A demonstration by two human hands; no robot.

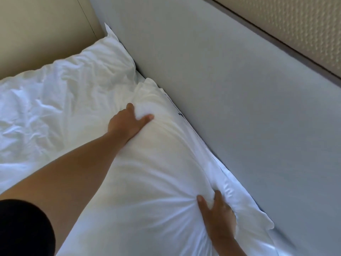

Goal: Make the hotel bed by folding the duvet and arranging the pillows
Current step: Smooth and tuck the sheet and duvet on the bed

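A plump white pillow [147,174] lies against the grey padded headboard [230,89], running from the centre to the lower right. My left hand [127,122] grips the pillow's upper end, fingers sunk into the cloth. My right hand [215,217] pinches a bunch of pillowcase near the lower end, with creases fanning out from it. A second white pillow [60,93] lies to the left, wrinkled, its far corner reaching the headboard.
A beige upholstered panel [42,30] stands at the upper left behind the second pillow. A beige textured wall [295,28] runs above the headboard at the upper right. My dark sleeve [22,230] fills the lower left corner.
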